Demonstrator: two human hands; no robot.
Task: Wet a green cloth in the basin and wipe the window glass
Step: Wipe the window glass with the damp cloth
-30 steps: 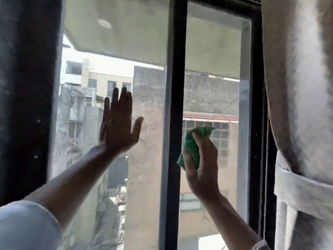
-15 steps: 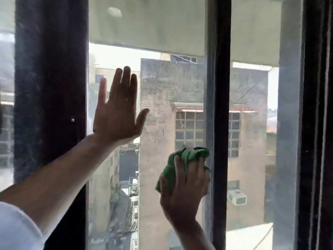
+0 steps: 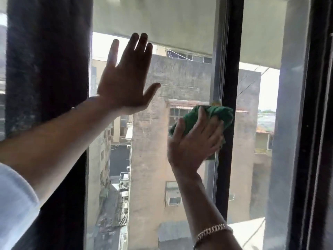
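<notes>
Pressing against the window glass point(image 3: 153, 141) at centre right of the frame is one green cloth point(image 3: 212, 116), bunched into a wad. Its long axis runs slantwise, from a lower-left corner beside the thumb up to its upper-right end, which overlaps the dark vertical mullion point(image 3: 228, 87). One small flap of it shows below the fingers, by the mullion's left edge.

One right hand point(image 3: 194, 143) covers most of the cloth, palm to the glass, fingers spread and pointing up and right, pinning the wad flat against the pane rather than curling around it. One chain bracelet point(image 3: 210, 231) circles that wrist at the lower centre right.

One left hand point(image 3: 124, 80) is at the upper centre left, flat and empty, fingers splayed and pointing up, thumb out to the right, laid on or just in front of the same pane; contact cannot be told for sure. Its bare forearm runs down to one pale sleeve point(image 3: 14, 204) in the lower left corner.

Two panes are seen, split by the mullion, with a dark frame point(image 3: 46, 69) at the left and another upright at the far right. Concrete buildings point(image 3: 173, 82) show through the glass.
</notes>
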